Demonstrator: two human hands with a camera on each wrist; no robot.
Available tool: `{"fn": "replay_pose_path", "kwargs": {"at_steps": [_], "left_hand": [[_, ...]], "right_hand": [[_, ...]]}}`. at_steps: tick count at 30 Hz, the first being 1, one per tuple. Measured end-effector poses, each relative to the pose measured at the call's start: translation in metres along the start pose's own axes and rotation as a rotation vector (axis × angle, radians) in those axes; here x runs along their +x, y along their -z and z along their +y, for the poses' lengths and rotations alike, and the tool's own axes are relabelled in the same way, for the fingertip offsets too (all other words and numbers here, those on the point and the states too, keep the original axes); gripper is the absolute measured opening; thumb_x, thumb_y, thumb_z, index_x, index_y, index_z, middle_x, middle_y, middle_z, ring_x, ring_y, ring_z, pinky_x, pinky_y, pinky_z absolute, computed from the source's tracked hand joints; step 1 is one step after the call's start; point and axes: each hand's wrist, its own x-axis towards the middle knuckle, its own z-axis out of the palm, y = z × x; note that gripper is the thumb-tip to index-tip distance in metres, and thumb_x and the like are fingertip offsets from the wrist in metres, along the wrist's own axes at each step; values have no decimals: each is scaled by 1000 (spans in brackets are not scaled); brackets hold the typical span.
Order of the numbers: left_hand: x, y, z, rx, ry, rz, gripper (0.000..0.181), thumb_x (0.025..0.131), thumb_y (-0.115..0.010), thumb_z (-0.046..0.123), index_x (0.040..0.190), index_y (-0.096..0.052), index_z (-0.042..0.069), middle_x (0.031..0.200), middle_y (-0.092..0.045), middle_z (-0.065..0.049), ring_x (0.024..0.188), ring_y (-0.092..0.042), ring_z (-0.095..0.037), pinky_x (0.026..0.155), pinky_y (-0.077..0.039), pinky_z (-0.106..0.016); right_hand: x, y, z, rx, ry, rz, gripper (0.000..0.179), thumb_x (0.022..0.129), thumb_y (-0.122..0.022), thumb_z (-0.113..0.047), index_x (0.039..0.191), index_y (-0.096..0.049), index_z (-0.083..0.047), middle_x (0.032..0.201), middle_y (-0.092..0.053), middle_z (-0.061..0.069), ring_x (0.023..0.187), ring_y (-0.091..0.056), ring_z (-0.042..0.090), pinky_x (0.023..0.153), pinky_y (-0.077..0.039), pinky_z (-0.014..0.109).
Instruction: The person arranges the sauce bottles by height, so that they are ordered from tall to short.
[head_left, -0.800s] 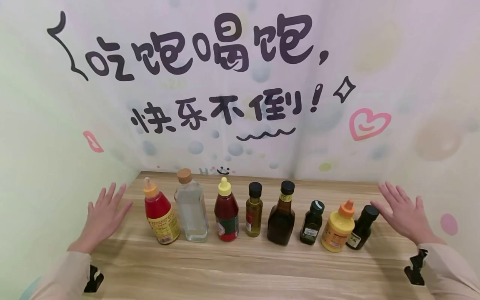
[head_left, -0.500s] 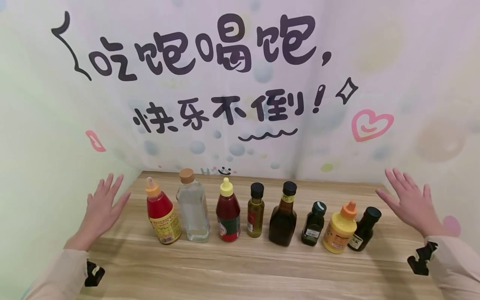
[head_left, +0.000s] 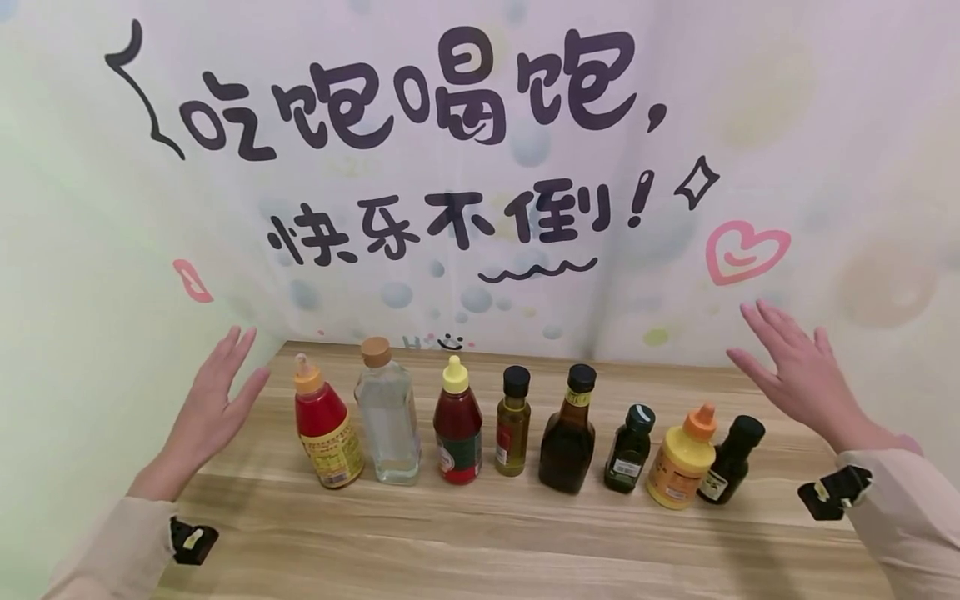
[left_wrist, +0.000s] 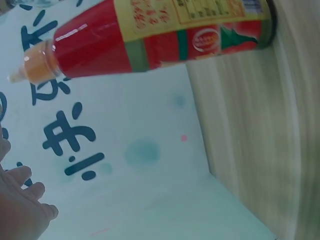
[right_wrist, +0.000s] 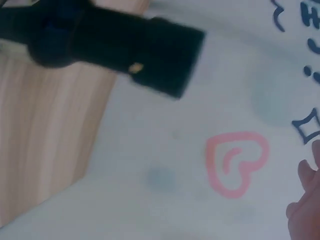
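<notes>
- Left hand: raised at the left end of the wood-grain surface, fingers extended, thumb spread, grip free; apart from the bottles.
- Right hand: raised at the right end, fingers likewise extended, thumb spread, grip free.
- Nearest the left hand: red plastic squeeze bottle with yellow label and orange cap, upright, leftmost in the row.
- Nearest the right hand: dark bottle with black cap, upright, rightmost.
- Between them, left to right, all upright: clear bottle with brown cap; dark-red bottle with yellow nozzle; small yellowish oil bottle with black cap; larger dark-brown bottle with black cap; small dark bottle with dark-green cap; yellow squeeze bottle with orange nozzle, partly overlapping the rightmost bottle in the head view.
- Far side: white backdrop with black lettering.
</notes>
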Motion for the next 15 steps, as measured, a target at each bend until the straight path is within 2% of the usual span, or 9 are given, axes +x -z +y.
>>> {"fn": "replay_pose_path", "kwargs": {"at_steps": [7,15], "left_hand": [[6,0,24,-67,27,-6,57,90,-49,23,141,-24,17,145,-17,-13,131,-13,-35,94,-14,-65],[10,-4,40,-101,20,-2,60,85,-59,22,139,-31,20,143,-24,-11,129,-20,-34,91,-21,-65]], "right_hand": [[21,9,-38,18,104,11,72,84,-58,-37,142,-20,-17,144,-21,12,132,-14,28,104,2,50],[39,10,-75,73,148,23,71,83,-60,-34,141,-23,-21,143,-25,10,130,-21,27,106,-7,46]]}}
